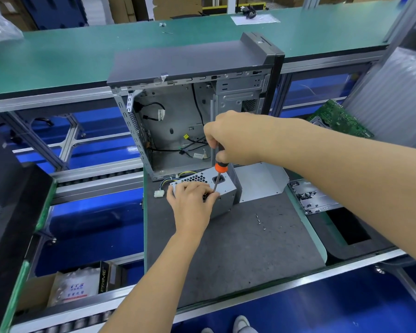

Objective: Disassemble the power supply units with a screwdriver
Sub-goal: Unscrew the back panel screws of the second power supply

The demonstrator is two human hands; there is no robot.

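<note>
Small grey metal power supply unit (pixel 222 192) sits just before the open computer case (pixel 192 111). Left hand (pixel 192 203) curled over its top; right hand (pixel 233 138) grips orange-collared black screwdriver (pixel 217 168), tip down. Risk: tip slipping off screw if unit shifts

Open computer case (pixel 192 102) stands upright at the back of the dark grey surface (pixel 238 241), side panel off, black cables loose inside. Bent metal panel (pixel 259 181) lies just right of it. A few loose screws (pixel 259 221) sit on the mat. Tray of small parts (pixel 308 198) at the right edge. Green circuit board (pixel 339 118) leans further right. Cardboard box with bagged items (pixel 70 289) sits lower left. Green bench (pixel 82 51) runs behind.
</note>
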